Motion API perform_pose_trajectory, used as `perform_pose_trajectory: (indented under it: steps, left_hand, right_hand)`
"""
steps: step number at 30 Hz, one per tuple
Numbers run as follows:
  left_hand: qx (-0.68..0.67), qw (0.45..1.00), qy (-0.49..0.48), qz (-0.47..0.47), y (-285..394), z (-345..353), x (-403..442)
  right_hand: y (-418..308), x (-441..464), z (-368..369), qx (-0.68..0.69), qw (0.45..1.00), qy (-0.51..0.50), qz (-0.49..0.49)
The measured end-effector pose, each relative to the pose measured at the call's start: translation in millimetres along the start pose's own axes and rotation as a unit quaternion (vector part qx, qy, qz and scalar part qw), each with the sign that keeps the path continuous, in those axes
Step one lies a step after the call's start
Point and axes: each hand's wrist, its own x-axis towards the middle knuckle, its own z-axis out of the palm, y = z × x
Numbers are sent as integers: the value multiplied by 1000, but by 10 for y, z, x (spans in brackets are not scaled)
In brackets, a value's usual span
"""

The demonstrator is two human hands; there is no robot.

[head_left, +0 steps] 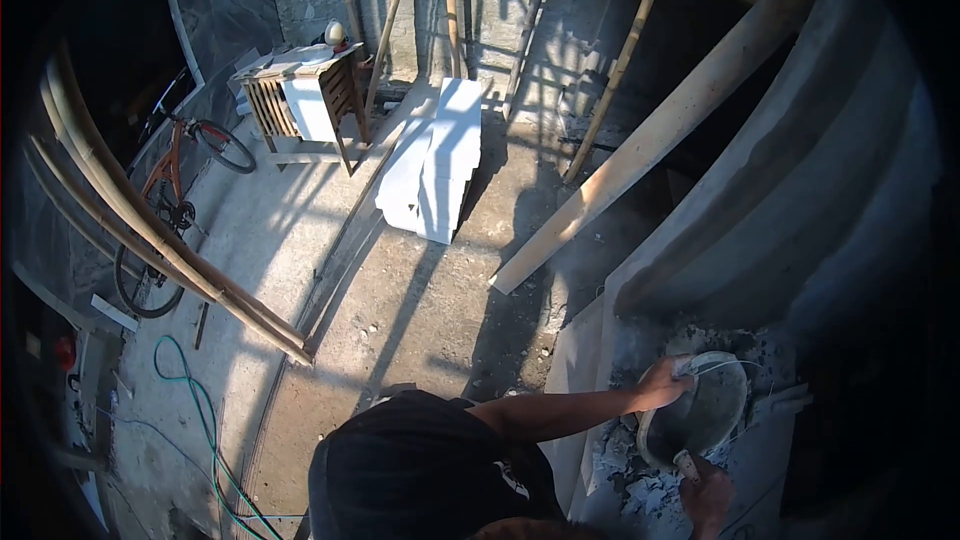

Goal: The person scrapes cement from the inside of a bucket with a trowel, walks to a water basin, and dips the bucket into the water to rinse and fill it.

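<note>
A round mortar-stained bucket (712,410) stands tilted at the lower right, on a surface strewn with grey rubble and flakes. My left hand (662,384) is closed on the near upper part of its rim, beside a thin pale wire handle. Below the bucket, my right hand (708,496) is wrapped round a short, light tool handle (686,465). The working end of that tool does not show clearly. Grey material coats the inside of the bucket, and its depth is in shadow.
A plastered wall (740,240) rises beside the bucket. A long plank (620,160) leans diagonally near it. White panels (430,165) lie stacked on the ground, with a slatted wooden stand (300,100) behind. Bamboo poles (170,230), a bicycle (170,190) and a green hose (210,420) occupy the left.
</note>
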Motion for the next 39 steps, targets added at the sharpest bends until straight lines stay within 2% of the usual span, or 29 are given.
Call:
perform_pose_trajectory:
  steps: [2,4,8,14,16,17,19,24,26,28,29,32,37,39]
  left_hand:
    - [33,999,11,39,93,23,-35]
    - [12,1000,5,24,110,76,-31]
    - [13,1000,2,-7,269,186,-62]
    - [-4,1000,5,16,164,87,45]
    - [-8,1000,10,0,87,82,60]
    - [-11,1000,15,-14,46,72,71]
    - [-11,1000,4,-29,0,57,79]
    - [-8,997,3,-73,58,78,49]
    - [29,999,-24,-5,101,123,27]
    - [40,999,-31,-11,140,187,4]
    - [53,998,-37,-12,143,214,1]
    - [65,997,-28,16,115,334,-24]
    - [51,998,-43,20,130,460,-51]
    - [38,997,-63,10,203,431,-51]
  right_hand:
    - [41,26,-17,-4,1000,13,6]
    - [31,88,-8,-25,990,131,46]
    - [-76,208,46,-54,986,155,6]
    - [-268,34,84,-3,995,99,-21]
    - [-187,3,121,-3,991,95,-90]
    - [-177,-19,126,-2,992,95,-88]
    - [-143,-83,111,-58,996,43,-47]
    - [44,-188,-27,-88,995,40,-19]
    - [39,-184,-106,-89,995,39,5]
    - [52,-187,-123,-127,985,96,64]
    - [115,-170,-76,-123,982,127,60]
    - [78,-67,-4,-156,974,129,105]
    - [18,-123,89,-179,970,50,154]
    - [-12,-165,41,-132,985,-20,106]
